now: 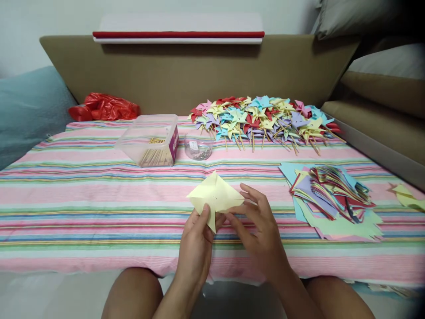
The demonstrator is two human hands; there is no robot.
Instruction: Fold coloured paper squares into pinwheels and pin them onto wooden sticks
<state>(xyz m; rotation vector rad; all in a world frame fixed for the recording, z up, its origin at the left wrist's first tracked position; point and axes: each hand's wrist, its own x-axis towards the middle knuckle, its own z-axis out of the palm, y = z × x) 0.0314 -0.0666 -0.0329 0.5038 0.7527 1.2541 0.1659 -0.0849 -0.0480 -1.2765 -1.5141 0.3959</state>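
Observation:
A pale yellow square of paper [217,190], slit in from its corners and marked with small dots at the centre, is held up over the striped cloth. My left hand [197,237] pinches its lower part, thumb on top and fingers underneath. At the paper's right side is my right hand [260,221], its fingers apart and curved near the right corner; the fingertips seem to touch the edge without gripping it. Beyond the paper stand a clear tub of thin wooden sticks [156,156] and a small round clear container with tiny metal pieces [202,153].
Many finished paper pinwheels [259,117] lie heaped at the back right. Stacked coloured paper [335,199] lies at the right, with a loose yellow piece [408,197] beyond. A red plastic bag [106,107] sits back left, before a brown board [179,75]. Cushions flank both sides.

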